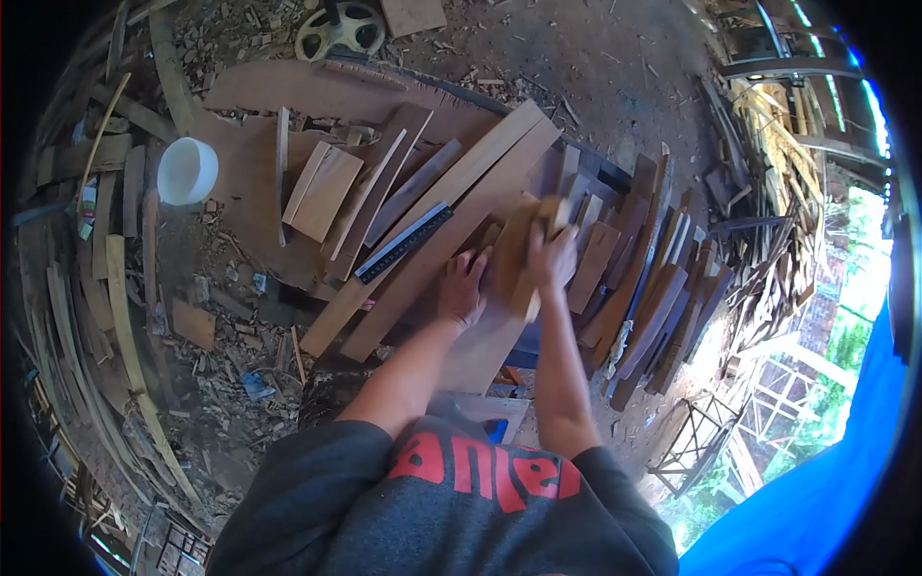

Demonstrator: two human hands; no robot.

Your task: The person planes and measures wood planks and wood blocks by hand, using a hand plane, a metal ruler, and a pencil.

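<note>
Right hand (552,257) clamps a short wood block (526,252) at center, left hand (463,288) lies open and flat on the long plank (423,264) at its 8 o'clock, many offcuts (653,288) at 3 o'clock apparently unhandled

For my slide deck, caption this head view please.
Right hand grips a wooden piece; left hand rests on a plank.

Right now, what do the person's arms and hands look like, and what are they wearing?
Both forearms are bare, and the left hand and right hand wear no gloves. Dark grey sleeves end near the elbows. The grey shirt carries red lettering across the chest.
</note>
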